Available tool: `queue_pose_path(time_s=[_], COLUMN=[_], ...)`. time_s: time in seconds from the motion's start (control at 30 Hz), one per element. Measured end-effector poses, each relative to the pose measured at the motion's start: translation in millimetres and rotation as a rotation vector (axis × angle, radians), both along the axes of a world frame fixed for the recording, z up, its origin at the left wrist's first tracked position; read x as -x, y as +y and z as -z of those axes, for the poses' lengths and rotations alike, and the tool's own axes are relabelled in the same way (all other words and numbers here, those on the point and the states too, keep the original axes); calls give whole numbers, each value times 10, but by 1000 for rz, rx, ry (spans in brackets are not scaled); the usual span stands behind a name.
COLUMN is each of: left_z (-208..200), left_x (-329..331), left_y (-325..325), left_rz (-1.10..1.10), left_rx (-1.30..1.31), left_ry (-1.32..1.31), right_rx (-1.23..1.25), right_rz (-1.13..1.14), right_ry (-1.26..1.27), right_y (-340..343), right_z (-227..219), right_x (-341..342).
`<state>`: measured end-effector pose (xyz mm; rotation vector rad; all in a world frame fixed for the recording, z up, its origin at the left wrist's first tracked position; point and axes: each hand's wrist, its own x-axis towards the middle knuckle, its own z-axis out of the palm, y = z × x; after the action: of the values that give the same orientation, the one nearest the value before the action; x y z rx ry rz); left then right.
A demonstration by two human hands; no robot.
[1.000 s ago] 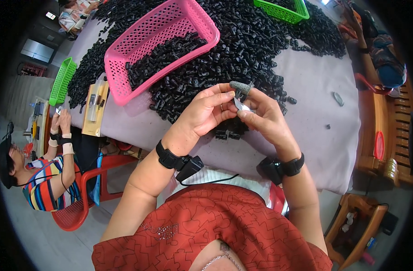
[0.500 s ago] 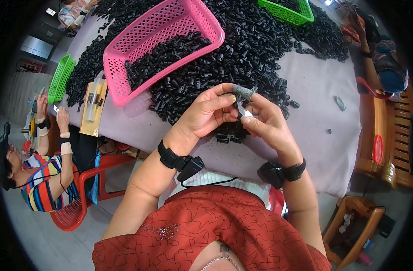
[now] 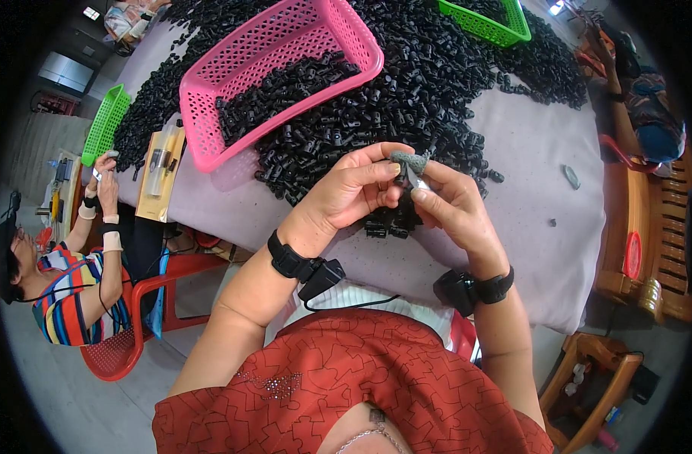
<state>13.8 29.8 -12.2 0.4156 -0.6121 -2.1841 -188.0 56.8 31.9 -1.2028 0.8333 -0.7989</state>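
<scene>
Room for moving is widest at 3 o'clock from the hands, where grey cloth runs to the table's edge, a greenish scrap lying on it. The near edge is at 6, close to the body. At 12, a heap of small black parts crowds the fingers; a pink basket fills 10 to 11. The right hand pinches a small blade; the left hand curls beside it, contents unclear. Past the cloth, a wooden bench stands toward 4, a seated co-worker toward 8.
</scene>
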Motion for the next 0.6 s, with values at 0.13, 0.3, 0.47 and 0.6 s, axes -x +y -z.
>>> queue_pose_path(time_s=[0.13,0.3,0.47,0.6], left_z=[21,-21,-12,-46], left_x=[11,15,8,32], left_y=[-8,0,16,19], left_rz=[24,-78,-131,-214], left_rx=[25,-22,-24,-19], left_ry=[3,-2,-96,-125], right_rx=[46,-1,30,41], right_rz=[45,161,151,179], right_ry=[70,-33,-15,-41], right_y=[-24,-41,-28,-53], right_z=[52,90,43,102], right_x=[8,35,13,36])
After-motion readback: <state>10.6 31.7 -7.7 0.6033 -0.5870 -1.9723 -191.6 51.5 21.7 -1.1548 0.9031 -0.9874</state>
